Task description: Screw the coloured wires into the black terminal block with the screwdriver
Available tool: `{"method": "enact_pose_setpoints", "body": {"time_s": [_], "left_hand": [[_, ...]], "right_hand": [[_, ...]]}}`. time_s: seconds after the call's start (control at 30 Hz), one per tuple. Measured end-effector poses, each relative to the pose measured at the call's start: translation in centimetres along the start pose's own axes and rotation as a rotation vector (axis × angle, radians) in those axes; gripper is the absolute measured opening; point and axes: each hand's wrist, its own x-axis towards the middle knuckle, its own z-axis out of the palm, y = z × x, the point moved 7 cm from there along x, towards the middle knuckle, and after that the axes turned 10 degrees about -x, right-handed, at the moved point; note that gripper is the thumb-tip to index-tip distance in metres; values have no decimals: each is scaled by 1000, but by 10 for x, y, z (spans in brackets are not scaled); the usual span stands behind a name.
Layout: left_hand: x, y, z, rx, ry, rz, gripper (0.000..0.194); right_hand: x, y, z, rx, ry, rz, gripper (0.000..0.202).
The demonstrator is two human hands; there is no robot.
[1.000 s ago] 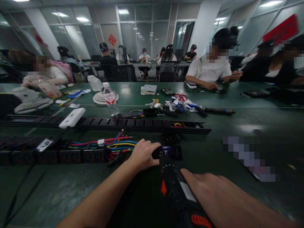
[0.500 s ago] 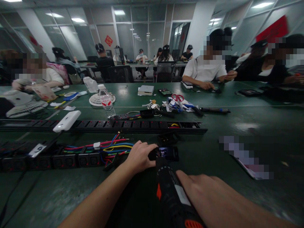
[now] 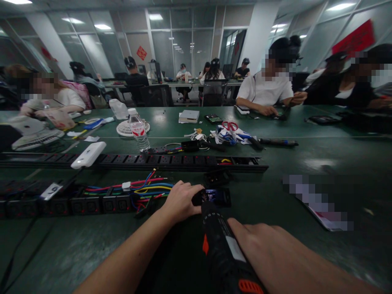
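Note:
My right hand point(image 3: 269, 253) grips a black electric screwdriver point(image 3: 225, 253) with orange buttons, its tip pointing at a small black socket module point(image 3: 218, 197) on the green table point(image 3: 79, 245). My left hand point(image 3: 180, 201) pinches the left end of that module and holds it down. Just left of it lies a black power strip point(image 3: 88, 203) with its end opened, red, blue, yellow and green wires point(image 3: 150, 188) spilling out.
A long black power strip point(image 3: 171, 162) with a white adapter point(image 3: 88, 155) crosses the table behind. Farther back stand a water bottle point(image 3: 138, 132), a small white fan point(image 3: 132, 128), red scissors point(image 3: 230, 125) and a white box point(image 3: 188, 116). Several people sit around the tables.
The view has shifted slightly. Both hands, the screwdriver and the module stay in the same place.

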Motion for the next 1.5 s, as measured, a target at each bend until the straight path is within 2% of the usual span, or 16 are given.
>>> {"method": "enact_pose_setpoints", "body": {"time_s": [0.17,0.4,0.47,0.7,1.0,1.1,1.27,1.4,1.5], "left_hand": [[0,1,-2,0,-6,-9,41],[0,1,-1,-6,-5,-16,41],[0,0,-1,-7,-5,-17,42],[0,0,-1,-5,-7,-15,42],[1,0,-1,-28,-5,-10,42],[1,0,-1,-25,-12,-9,41],[0,-1,-1,-24,-10,-13,42],[0,-2,-1,-31,-9,-20,41],[0,-2,-1,-25,-12,-27,42]], "right_hand": [[-1,-2,-5,17,29,16,45],[-5,4,6,27,101,-17,43],[-4,6,9,56,94,-15,44],[-3,3,-2,21,76,9,45],[-1,4,4,9,118,-37,41],[-5,4,7,25,96,-18,44],[-11,3,3,-23,245,-14,47],[-6,2,12,13,164,-56,54],[-8,3,9,-32,211,-16,53]]}}
